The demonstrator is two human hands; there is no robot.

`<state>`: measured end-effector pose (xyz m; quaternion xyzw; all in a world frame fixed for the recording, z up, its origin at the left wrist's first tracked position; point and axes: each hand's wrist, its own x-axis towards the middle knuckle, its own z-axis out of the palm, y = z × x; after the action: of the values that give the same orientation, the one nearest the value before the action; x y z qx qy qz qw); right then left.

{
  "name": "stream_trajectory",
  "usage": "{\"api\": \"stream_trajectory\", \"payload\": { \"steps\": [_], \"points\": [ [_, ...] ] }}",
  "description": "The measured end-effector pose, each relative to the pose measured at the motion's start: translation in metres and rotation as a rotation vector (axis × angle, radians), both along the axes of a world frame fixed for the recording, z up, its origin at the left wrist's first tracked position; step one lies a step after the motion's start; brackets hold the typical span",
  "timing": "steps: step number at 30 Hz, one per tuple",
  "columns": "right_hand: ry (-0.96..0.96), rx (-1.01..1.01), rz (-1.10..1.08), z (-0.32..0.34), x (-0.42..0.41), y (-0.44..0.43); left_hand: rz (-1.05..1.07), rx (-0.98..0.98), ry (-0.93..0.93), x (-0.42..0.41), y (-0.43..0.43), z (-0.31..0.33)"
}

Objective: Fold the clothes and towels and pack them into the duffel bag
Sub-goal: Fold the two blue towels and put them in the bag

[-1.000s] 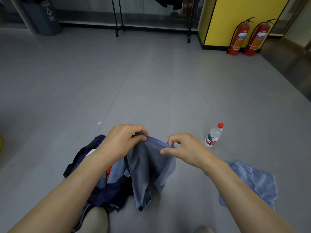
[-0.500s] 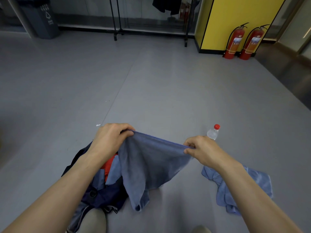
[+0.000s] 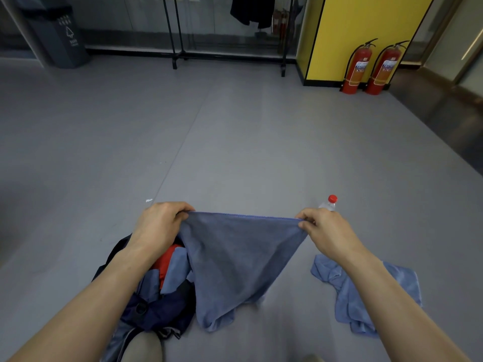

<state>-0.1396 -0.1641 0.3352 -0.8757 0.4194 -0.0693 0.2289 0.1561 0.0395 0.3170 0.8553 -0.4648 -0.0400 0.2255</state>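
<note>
Holding up a blue towel (image 3: 235, 257), the left hand (image 3: 159, 223) and right hand (image 3: 324, 228) are each pinching a top corner. It is hanging over the floor beside the bag (image 3: 156, 309), looking soft, light and floppy, so corners seem best to grab.

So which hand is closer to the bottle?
Right. The right hand overlaps the bottle, hiding most of it. The left hand holds the other end of the towel, above the bag.

Of the bottle (image 3: 331, 201) we saw only cap and neck behind our right hand (image 3: 326, 232); towel (image 3: 235, 257) and left forearm (image 3: 104, 296) hid much of the duffel bag (image 3: 159, 313).
</note>
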Motion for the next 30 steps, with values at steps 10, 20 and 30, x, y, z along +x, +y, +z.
{"api": "stream_trajectory", "payload": {
  "steps": [10, 20, 30],
  "points": [
    [-0.327, 0.251, -0.225, -0.038, 0.019, -0.03, 0.145, -0.105, 0.173, -0.003, -0.023, -0.024],
    [-0.439, -0.15, -0.21, 0.086, 0.057, -0.13, 0.086, -0.401, 0.064, 0.046, -0.134, 0.09],
    [-0.407, -0.355, -0.077, 0.093, 0.007, -0.117, -0.019, -0.48, -0.079, 0.015, -0.113, 0.083]
  ]
}}
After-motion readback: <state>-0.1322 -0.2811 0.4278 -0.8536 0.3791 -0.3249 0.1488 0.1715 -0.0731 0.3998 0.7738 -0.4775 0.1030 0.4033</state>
